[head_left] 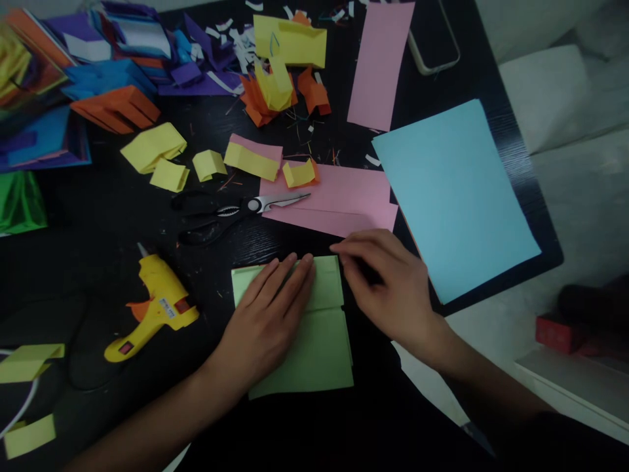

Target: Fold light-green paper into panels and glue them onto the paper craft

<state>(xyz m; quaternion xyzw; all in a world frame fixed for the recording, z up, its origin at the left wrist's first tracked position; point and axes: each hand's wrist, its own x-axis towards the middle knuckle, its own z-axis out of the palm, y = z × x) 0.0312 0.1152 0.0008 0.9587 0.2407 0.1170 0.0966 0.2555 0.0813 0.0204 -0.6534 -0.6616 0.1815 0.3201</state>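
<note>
A folded green paper [314, 354] lies at the table's near edge, with a crease or flap line across its upper part. My left hand [275, 301] rests flat on it, fingers stretched and slightly apart. By the paper's upper right corner is my right hand [388, 288], its thumb and index fingertips brought together in a pinch. Whatever may be between those fingertips is too small to make out. Just beyond the green paper, black-handled scissors [253, 206] lie with their blades over pink paper [334, 187].
A yellow glue gun [164, 301] lies left of the green paper. Light blue sheets [457, 203] are on the right, below a phone [432, 36] and a pink strip [381, 65]. Yellow folded pieces [154, 147], orange scraps [314, 92] and a blue folded paper [111, 82] cover the far side.
</note>
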